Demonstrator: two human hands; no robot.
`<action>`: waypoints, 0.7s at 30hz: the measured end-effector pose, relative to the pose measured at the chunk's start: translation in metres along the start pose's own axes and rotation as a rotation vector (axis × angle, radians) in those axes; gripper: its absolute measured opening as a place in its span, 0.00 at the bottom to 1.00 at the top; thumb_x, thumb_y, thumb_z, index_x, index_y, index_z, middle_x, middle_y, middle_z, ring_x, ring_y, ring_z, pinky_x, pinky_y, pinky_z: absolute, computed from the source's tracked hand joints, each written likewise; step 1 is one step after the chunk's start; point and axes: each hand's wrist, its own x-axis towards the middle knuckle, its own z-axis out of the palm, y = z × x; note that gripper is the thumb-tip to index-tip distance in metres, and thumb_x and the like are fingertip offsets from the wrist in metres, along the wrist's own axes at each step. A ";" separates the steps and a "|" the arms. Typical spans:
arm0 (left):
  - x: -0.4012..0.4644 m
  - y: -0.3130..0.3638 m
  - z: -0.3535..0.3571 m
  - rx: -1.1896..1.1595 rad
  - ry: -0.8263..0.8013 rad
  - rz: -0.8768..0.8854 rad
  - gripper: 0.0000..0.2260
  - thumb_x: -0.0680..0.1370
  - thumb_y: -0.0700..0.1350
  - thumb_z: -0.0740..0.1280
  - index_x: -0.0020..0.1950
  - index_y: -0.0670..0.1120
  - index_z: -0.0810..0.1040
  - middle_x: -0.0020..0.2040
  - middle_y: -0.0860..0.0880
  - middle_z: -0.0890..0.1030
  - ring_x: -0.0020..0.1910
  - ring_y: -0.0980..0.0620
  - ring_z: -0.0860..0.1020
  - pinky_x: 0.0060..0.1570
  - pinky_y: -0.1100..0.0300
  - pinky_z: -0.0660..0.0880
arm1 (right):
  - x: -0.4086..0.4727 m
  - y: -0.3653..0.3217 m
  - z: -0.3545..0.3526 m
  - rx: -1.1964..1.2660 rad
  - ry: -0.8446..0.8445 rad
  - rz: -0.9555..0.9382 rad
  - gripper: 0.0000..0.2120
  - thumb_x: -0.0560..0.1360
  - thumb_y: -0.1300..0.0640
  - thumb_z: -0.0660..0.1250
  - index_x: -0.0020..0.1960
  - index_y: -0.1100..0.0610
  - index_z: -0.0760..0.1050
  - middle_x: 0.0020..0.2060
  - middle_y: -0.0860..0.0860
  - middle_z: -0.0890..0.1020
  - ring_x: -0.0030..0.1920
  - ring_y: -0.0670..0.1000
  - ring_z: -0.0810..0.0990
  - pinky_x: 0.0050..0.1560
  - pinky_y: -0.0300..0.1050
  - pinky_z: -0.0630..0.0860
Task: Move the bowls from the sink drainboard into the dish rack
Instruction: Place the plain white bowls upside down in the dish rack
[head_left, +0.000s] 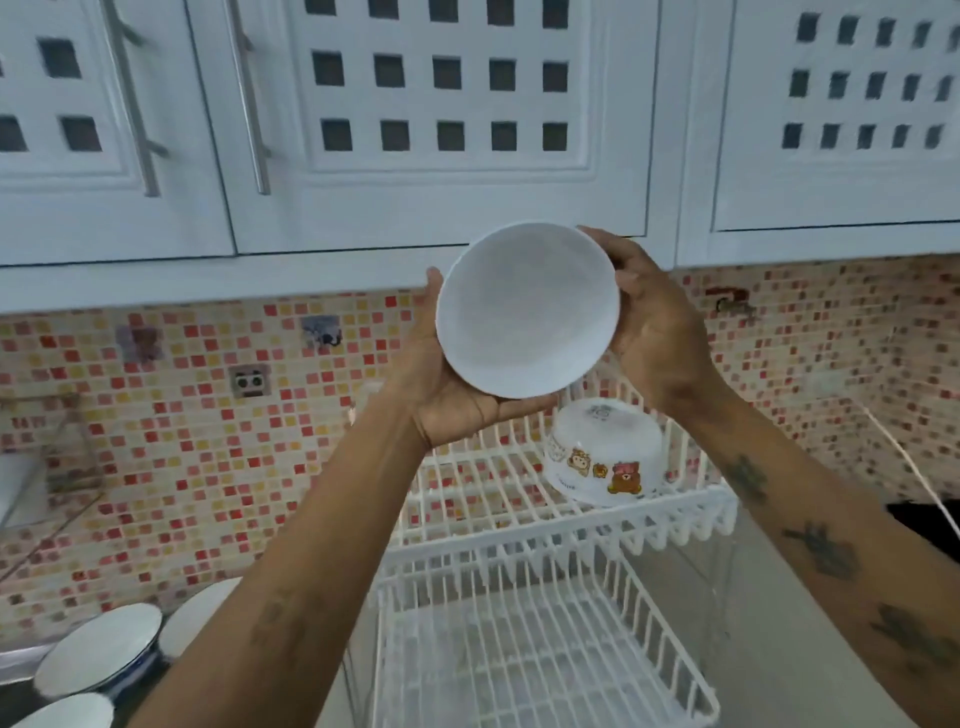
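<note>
Holding white bowl (527, 312) clamped between my left hand (441, 384) and right hand (654, 322) above the dish rack (519, 525); one printed bowl (605, 457) is racked, three bowls (98, 649) remain.

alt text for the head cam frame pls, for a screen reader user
Both hands, left hand and right hand, hold a plain white bowl tilted toward the camera above a white two-tier wire dish rack. An upturned cartoon-printed bowl sits on the top tier; more bowls wait lower left.
</note>
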 end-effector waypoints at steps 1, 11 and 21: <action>0.012 -0.005 0.003 0.020 0.030 0.018 0.39 0.73 0.75 0.56 0.75 0.50 0.69 0.73 0.39 0.72 0.65 0.34 0.74 0.57 0.37 0.76 | 0.002 -0.001 -0.011 -0.031 0.001 0.050 0.18 0.77 0.53 0.52 0.58 0.46 0.78 0.63 0.49 0.78 0.65 0.55 0.76 0.62 0.58 0.74; 0.088 -0.068 0.007 0.963 0.620 0.493 0.15 0.74 0.54 0.73 0.54 0.50 0.76 0.47 0.54 0.80 0.48 0.50 0.82 0.39 0.67 0.79 | 0.022 0.038 -0.088 -0.291 -0.094 0.715 0.29 0.78 0.35 0.46 0.62 0.54 0.72 0.61 0.58 0.77 0.60 0.57 0.76 0.67 0.54 0.70; 0.111 -0.103 -0.017 1.105 0.633 0.313 0.45 0.63 0.61 0.78 0.73 0.48 0.62 0.67 0.49 0.71 0.65 0.47 0.74 0.61 0.51 0.76 | 0.013 0.094 -0.083 -0.594 0.026 0.707 0.20 0.76 0.48 0.57 0.64 0.56 0.70 0.60 0.55 0.77 0.51 0.55 0.78 0.44 0.46 0.76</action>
